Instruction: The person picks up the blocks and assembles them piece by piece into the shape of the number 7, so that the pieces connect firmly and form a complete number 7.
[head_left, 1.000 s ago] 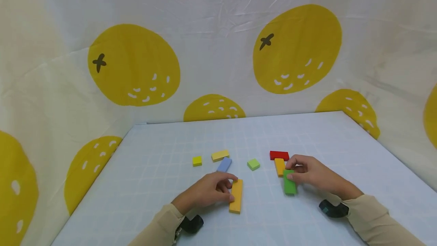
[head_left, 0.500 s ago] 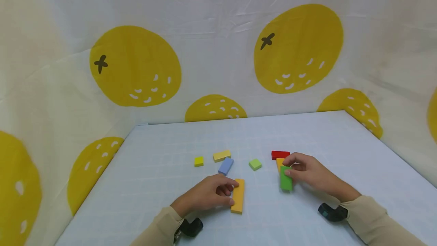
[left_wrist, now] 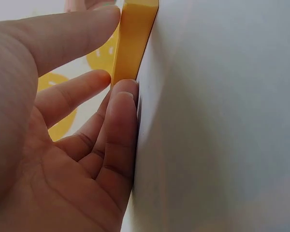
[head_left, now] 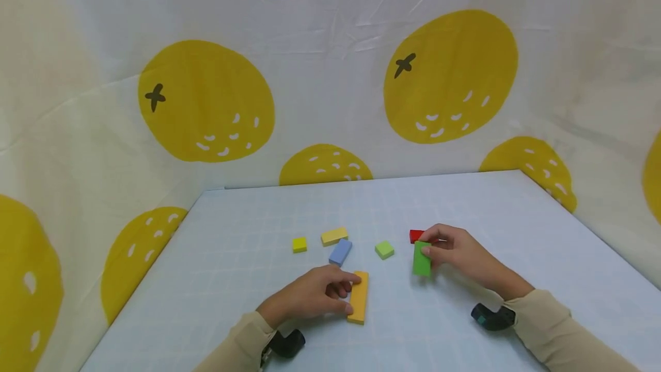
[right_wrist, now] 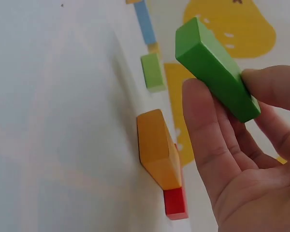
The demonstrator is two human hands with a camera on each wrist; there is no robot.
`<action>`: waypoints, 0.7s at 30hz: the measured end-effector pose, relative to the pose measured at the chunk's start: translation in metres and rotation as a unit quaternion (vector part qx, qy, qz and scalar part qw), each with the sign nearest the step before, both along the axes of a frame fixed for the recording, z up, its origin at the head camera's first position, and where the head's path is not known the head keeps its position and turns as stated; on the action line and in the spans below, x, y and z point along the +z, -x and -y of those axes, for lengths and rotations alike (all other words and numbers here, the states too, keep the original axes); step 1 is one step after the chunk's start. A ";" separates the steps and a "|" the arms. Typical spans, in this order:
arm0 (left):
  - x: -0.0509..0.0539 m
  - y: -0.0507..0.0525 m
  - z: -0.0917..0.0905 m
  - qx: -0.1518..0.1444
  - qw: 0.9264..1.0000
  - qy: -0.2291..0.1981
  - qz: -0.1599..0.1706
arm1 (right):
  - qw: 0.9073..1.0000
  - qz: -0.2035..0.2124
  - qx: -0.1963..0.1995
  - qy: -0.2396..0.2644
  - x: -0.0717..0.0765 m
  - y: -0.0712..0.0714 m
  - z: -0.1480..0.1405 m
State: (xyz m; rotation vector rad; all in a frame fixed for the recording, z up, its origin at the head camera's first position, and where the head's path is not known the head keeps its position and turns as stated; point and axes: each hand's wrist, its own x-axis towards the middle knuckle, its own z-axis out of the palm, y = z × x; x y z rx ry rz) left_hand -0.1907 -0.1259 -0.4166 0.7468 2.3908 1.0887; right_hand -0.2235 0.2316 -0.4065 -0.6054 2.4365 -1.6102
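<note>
In the head view my left hand (head_left: 311, 294) rests beside a long orange block (head_left: 360, 298) lying on the table. Its index finger and thumb touch that block without closing round it; in the left wrist view the fingertips meet the long block's side. My right hand (head_left: 459, 254) pinches a green block (head_left: 421, 260) between thumb and fingers, held up and tilted off the table. Behind it in the head view lies a partly covered red block (head_left: 415, 236). The right wrist view shows a shorter orange block (right_wrist: 157, 150) touching the red one, hidden in the head view.
A light green block (head_left: 384, 250) lies between the hands. Left of it are a blue block (head_left: 340, 252), a pale yellow block (head_left: 334, 236) and a small yellow block (head_left: 299, 244). A fruit-print curtain (head_left: 330, 85) stands behind the table (head_left: 248, 211).
My right hand has lifted the green block and carried it left and away from me, over the shorter orange block. My left hand stays by the long orange block, its index fingertip shifted slightly.
</note>
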 end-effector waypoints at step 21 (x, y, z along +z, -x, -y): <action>0.002 -0.002 -0.002 0.006 1.000 0.012 -0.001 | 0.998 0.014 0.040 0.048 0.005 0.023 0.056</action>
